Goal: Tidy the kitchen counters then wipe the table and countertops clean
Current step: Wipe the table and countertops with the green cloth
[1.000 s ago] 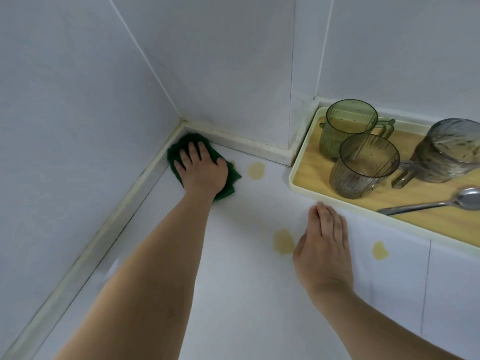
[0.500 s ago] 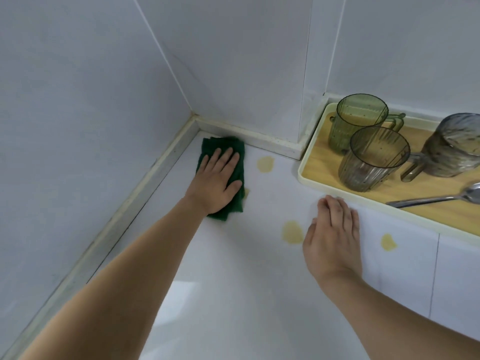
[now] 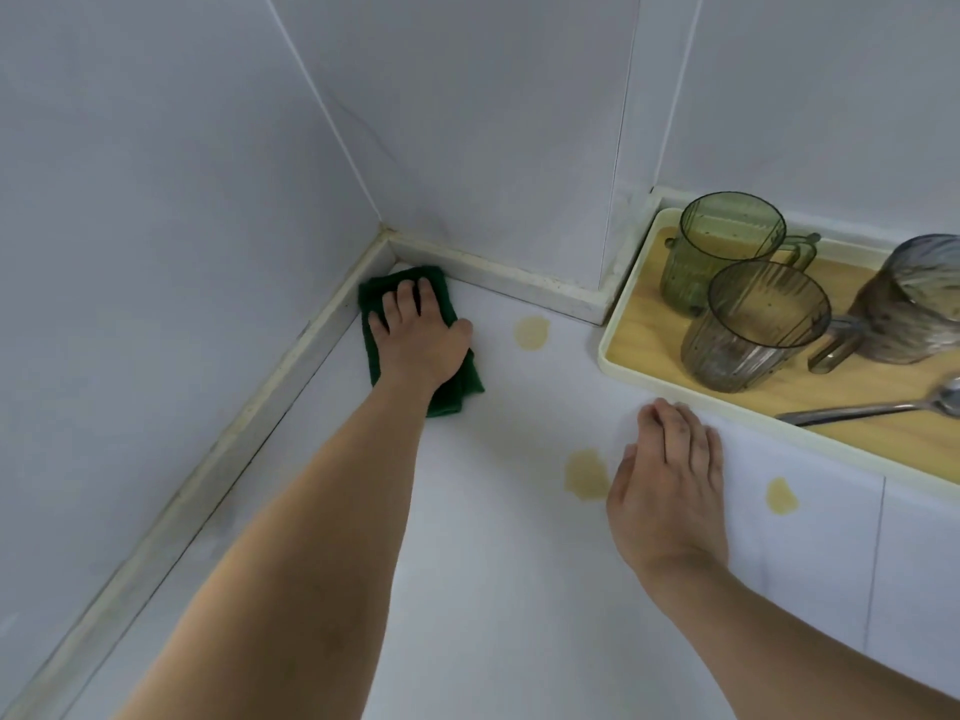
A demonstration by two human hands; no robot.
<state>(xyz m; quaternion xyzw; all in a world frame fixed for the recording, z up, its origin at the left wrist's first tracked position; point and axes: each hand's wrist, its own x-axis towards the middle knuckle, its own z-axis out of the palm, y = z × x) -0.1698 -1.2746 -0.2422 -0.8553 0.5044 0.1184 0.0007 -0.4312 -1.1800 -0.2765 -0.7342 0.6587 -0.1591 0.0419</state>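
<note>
A: What were the left hand's (image 3: 421, 340) fingers (image 3: 390, 309) doing?

B: They lay spread and nearly straight, pressing flat on a folded dark green cloth with a soft nap (image 3: 447, 387). The cloth sat on the smooth white tabletop (image 3: 467, 563), its far end close to the corner where the walls meet.

A: And the right hand (image 3: 667, 491)?

B: Its fingers (image 3: 675, 428) were straight and together, palm down on the tabletop, holding nothing, the tips just beside the cream rim of the wood-grain rectangular tray (image 3: 613, 363).

A: What changed?

B: Half a second earlier the cloth lay further from the corner; it had been pushed back toward it. The right hand had stayed put.

A: Stains?

B: Three round yellowish spots: one (image 3: 531, 332) near the cloth, one (image 3: 587, 474) touching the right thumb's side, one (image 3: 781, 496) past that hand.
</note>
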